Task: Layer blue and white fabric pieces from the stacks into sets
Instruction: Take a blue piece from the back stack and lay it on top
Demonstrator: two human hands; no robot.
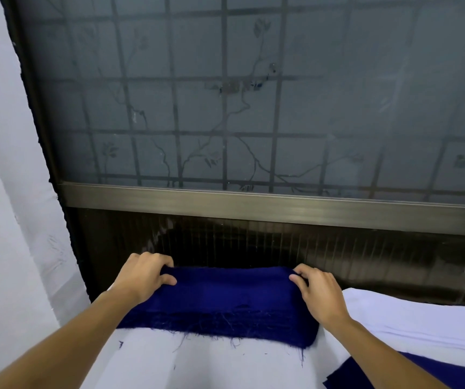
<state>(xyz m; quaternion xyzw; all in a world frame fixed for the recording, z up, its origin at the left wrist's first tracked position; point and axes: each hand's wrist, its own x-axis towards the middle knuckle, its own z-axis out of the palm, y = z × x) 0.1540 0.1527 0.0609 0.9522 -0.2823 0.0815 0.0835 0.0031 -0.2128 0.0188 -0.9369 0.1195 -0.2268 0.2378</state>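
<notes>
Both hands are grasping. The left hand (144, 276) pinches the far-left corner of the blue fabric (225, 299), fingers curled over the far edge and thumb on top. The right hand (317, 293) does the same at the far-right corner. The blue fabric lies flat on a white sheet (197, 360) spread over the surface, directly in front of the person. Its near edge is frayed and looks several layers thick. Cannot tell whether the pinch takes one layer or more.

Step in hand, judged: lifting a blue piece off by its far corners to lay it on white.
- Pinch only the top layer; roll thumb against fingers to separate it.
- Keep both corners level and taut so the piece doesn't fold.
- Loose threads at the near edge may snag and drag the lower layers, so peel slowly.
- Square the edges to the white piece when laying down.

Around: a white stack (422, 318) lies just right of the blue fabric, near the right wrist. Another blue piece (436, 372) sits at lower right, partly under the right forearm. A dark ribbed panel (282, 248) stands close behind the far edge, so there is little room to push forward. A frosted window (253, 108) with a grid is above, and a white curtain (7, 192) hangs at left.
</notes>
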